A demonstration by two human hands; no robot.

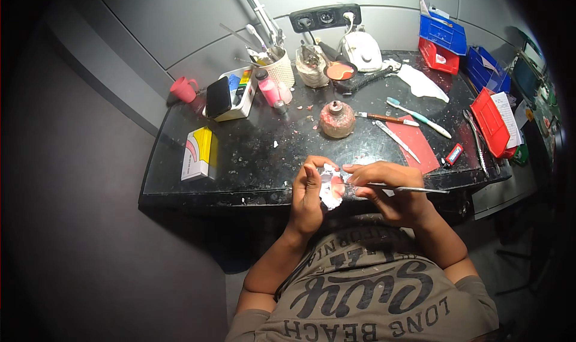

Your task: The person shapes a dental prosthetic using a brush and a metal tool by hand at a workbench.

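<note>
At the table's front edge, my left hand (pixel 307 193) grips a white plaster dental model (pixel 329 199) with pink wax (pixel 338 188) on it, the thumb on one side and the fingers behind. My right hand (pixel 390 180) pinches a thin metal carving tool (pixel 423 190), whose handle points right. The tool's tip lies at the pink wax; whether it presses in is too small to tell. Beyond my hands stands a stained, round spirit burner (pixel 337 121). A pink wax sheet (pixel 414 147) lies to its right, with a white-handled knife (pixel 397 141) across it.
Right of the burner lie a wooden-handled tool (pixel 384 119), a toothbrush (pixel 420 119) and a red lighter (pixel 454 155). Farther back are a pan of orange-pink wax (pixel 340 72) and a tool cup (pixel 279 71). A yellow-white box (pixel 200 154) stands left; red trays (pixel 491 123) sit right.
</note>
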